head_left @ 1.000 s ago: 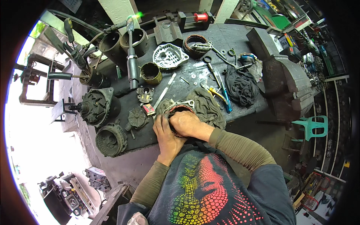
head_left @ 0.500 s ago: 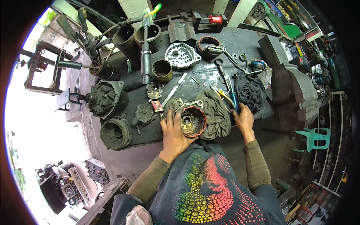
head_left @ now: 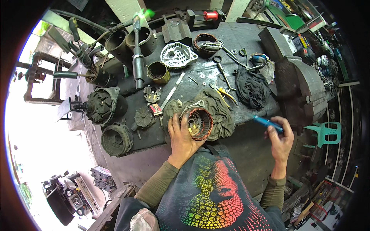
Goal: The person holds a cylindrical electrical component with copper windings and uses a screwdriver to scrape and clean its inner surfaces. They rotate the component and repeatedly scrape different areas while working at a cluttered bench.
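My left hand (head_left: pixel 182 141) grips an alternator housing (head_left: pixel 192 129) with a ring of copper windings (head_left: pixel 209 120) at its open end, steadying it on the bench's near edge. Underneath and behind it lies a crumpled olive rag (head_left: pixel 222 115). Off to the right, my right hand (head_left: pixel 282 139) is closed round a slim blue tool (head_left: pixel 265 122), held in the air past the bench's front edge. The tool points left toward the housing, apart from it; motion blurs its tip, so its exact kind is unclear. Yellow-handled pliers (head_left: pixel 229 96) lie beyond the rag.
A black cloth (head_left: pixel 252 89) lies right of the pliers, before a large dark metal block (head_left: pixel 304 90). Left stand a finned rotor assembly (head_left: pixel 102 107) and an empty housing (head_left: pixel 116 139). A matchbox (head_left: pixel 155 109), silver end cover (head_left: pixel 178 56) and second winding ring (head_left: pixel 206 44) are farther back.
My right hand has lifted the blue tool from beside the pliers and swung it right, turning its tip leftward. My left hand keeps hold of the housing, which has tilted slightly.
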{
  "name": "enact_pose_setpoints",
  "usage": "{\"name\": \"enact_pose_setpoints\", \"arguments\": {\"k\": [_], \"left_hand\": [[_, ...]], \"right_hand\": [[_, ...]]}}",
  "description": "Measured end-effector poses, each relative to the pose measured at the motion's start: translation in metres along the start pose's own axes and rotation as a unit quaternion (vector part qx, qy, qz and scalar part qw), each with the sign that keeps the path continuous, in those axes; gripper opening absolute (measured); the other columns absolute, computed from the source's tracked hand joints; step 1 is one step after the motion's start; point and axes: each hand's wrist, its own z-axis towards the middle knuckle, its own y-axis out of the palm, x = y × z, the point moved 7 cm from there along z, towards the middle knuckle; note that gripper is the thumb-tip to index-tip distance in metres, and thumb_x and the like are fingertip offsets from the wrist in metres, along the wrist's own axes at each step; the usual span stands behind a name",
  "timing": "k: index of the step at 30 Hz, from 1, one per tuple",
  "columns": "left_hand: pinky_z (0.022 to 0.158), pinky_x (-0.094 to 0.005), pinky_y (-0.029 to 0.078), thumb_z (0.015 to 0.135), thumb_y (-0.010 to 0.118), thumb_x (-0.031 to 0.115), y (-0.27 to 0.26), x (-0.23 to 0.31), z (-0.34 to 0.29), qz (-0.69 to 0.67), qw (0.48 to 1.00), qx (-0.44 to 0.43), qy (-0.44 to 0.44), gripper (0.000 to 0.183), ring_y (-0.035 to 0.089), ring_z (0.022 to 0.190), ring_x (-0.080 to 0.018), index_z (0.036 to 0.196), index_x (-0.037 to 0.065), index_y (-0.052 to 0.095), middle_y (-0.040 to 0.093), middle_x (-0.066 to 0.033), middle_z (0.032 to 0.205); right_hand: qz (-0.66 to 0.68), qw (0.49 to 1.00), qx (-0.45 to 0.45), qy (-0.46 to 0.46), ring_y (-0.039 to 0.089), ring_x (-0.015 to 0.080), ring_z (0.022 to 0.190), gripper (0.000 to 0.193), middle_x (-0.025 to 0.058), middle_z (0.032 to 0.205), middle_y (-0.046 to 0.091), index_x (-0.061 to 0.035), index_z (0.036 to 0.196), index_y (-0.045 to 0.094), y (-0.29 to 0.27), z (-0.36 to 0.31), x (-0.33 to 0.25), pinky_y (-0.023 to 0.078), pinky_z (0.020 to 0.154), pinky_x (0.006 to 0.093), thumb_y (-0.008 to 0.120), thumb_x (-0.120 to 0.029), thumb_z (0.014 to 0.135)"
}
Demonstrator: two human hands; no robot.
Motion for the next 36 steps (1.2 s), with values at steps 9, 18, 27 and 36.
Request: {"name": "enact_pose_setpoints", "arguments": {"k": [9, 18, 27, 36], "left_hand": [[0.123, -0.0681, 0.032, 0.073, 0.099, 0.037, 0.006, 0.007, -0.001, 0.003, 0.999, -0.016, 0.051, 0.115, 0.033, 0.150, -0.0575, 0.164, 0.010, 0.035, 0.034, -0.0312, 0.162], [0.122, -0.0673, 0.033, 0.071, 0.099, 0.040, 0.008, 0.012, 0.000, 0.030, 0.998, -0.004, 0.053, 0.115, 0.036, 0.148, -0.0565, 0.162, 0.010, 0.038, 0.037, -0.0310, 0.160], [0.116, -0.0677, 0.036, 0.076, 0.097, 0.039, 0.008, 0.012, 0.001, 0.028, 0.998, -0.014, 0.051, 0.111, 0.034, 0.150, -0.0555, 0.164, 0.011, 0.035, 0.035, -0.0300, 0.161], [0.114, -0.0673, 0.036, 0.075, 0.097, 0.037, 0.008, 0.012, 0.001, 0.024, 0.998, -0.014, 0.058, 0.112, 0.034, 0.150, -0.0549, 0.165, 0.013, 0.034, 0.034, -0.0297, 0.162]], "right_hand": [[-0.097, 0.985, -0.117, -0.082, 0.072, 0.0231, 0.084, 0.025, 0.0128, 0.098, 0.072, 0.0022, 0.110, 0.072, 0.083, -0.045, -0.009, 0.057, 0.076, 0.0341, 0.075, 0.001, 0.085], [-0.109, 0.983, -0.113, -0.094, 0.067, 0.0215, 0.082, 0.025, 0.0114, 0.097, 0.070, 0.0017, 0.109, 0.072, 0.099, -0.045, 0.002, 0.054, 0.074, 0.0332, 0.073, 0.001, 0.085], [-0.125, 0.978, -0.136, -0.099, 0.070, 0.0259, 0.083, 0.027, 0.0122, 0.099, 0.071, 0.0015, 0.111, 0.072, 0.104, -0.042, 0.004, 0.055, 0.074, 0.0352, 0.073, 0.002, 0.084], [-0.197, 0.964, -0.147, -0.097, 0.067, 0.0300, 0.075, 0.026, 0.0134, 0.091, 0.065, -0.0004, 0.112, 0.073, 0.106, -0.035, -0.009, 0.054, 0.070, 0.0391, 0.070, -0.004, 0.086]]}}
